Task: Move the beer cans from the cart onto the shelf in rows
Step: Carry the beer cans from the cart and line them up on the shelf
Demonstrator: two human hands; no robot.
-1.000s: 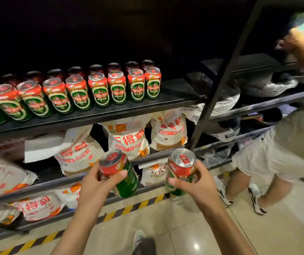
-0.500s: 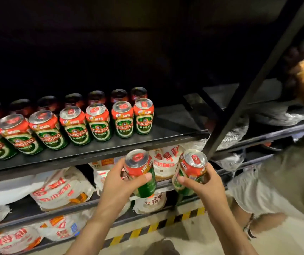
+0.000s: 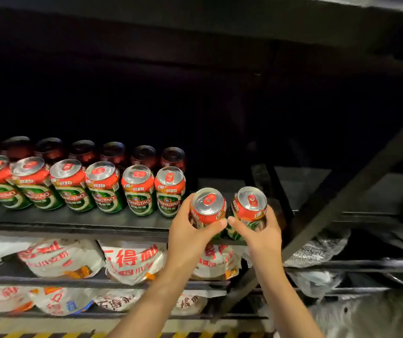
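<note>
My left hand (image 3: 188,236) grips a red and green beer can (image 3: 209,207), and my right hand (image 3: 260,236) grips a second can (image 3: 250,207). Both cans are upright, side by side, at the front edge of the black shelf (image 3: 85,222), just right of the front row of cans (image 3: 107,189). Behind that row stands a darker back row of cans (image 3: 112,153). The nearest shelved can (image 3: 170,191) is a small gap left of the can in my left hand. The cart is out of view.
The shelf to the right of the rows (image 3: 305,189) is bare and dark. A slanted black brace (image 3: 337,203) crosses at the right. White printed bags (image 3: 132,261) fill the lower shelves. Crumpled plastic (image 3: 317,250) lies at the lower right. Yellow and black floor tape (image 3: 36,335) runs along the bottom.
Both hands have risen with their cans from the level of the lower shelves to the front edge of the can shelf. The view tilted upward; the person at the right is out of sight.
</note>
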